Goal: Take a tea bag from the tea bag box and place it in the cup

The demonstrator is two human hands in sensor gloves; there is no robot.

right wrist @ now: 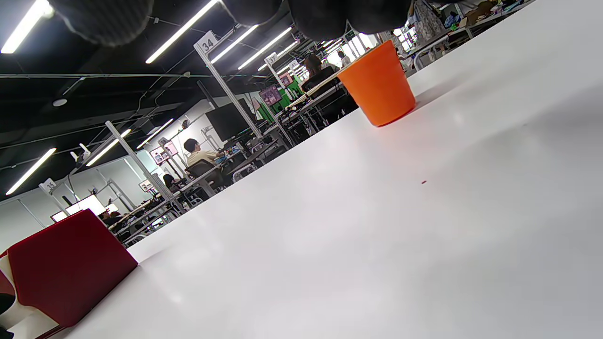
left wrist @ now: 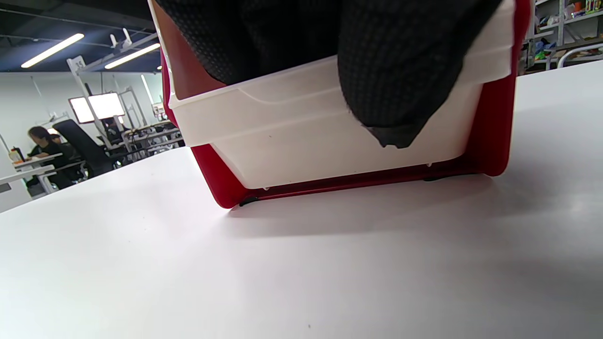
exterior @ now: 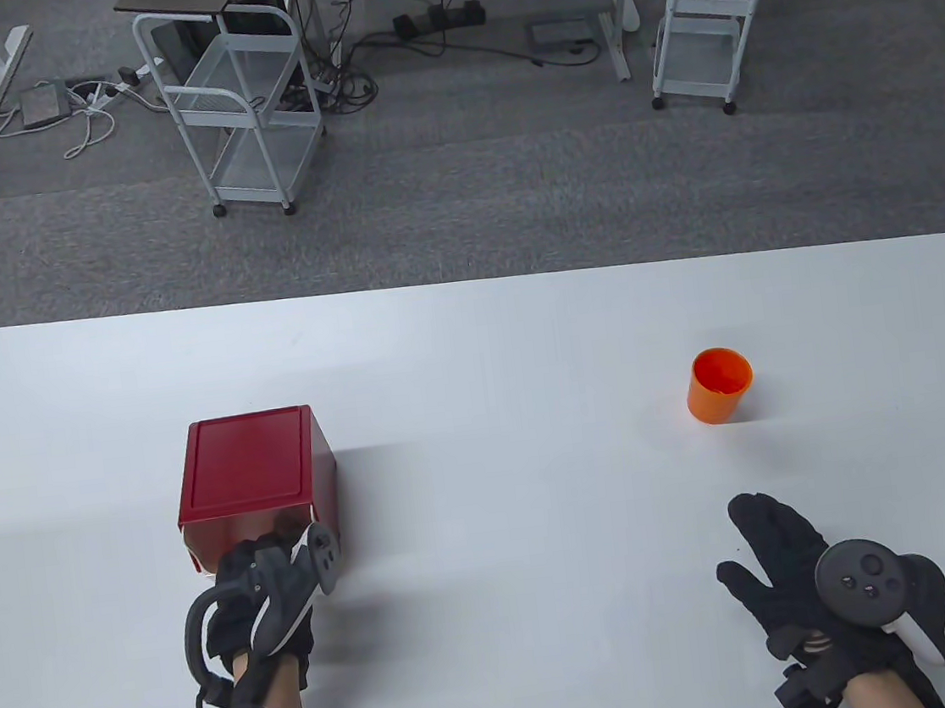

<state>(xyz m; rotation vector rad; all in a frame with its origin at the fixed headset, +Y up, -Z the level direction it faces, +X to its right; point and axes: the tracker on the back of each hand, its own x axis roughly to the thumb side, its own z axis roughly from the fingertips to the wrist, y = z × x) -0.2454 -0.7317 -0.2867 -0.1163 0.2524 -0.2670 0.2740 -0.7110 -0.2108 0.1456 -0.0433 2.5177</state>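
Note:
A red tea bag box (exterior: 250, 460) stands on the white table (exterior: 478, 328) at the left, its opening toward me. A white drawer (left wrist: 292, 136) sits in its front. My left hand (exterior: 268, 537) is at that opening: its fingers (left wrist: 395, 84) hang over the drawer's front wall and reach inside. No tea bag shows. An orange cup (exterior: 719, 385) stands upright and empty at the right; it also shows in the right wrist view (right wrist: 379, 87). My right hand (exterior: 737, 541) lies open and empty on the table, nearer me than the cup. The box also shows in the right wrist view (right wrist: 66, 268).
The table's far edge runs across the middle of the table view. Beyond it, on the floor, stand a white wire cart (exterior: 239, 99), a second cart (exterior: 702, 12), and cables with power strips (exterior: 435, 22).

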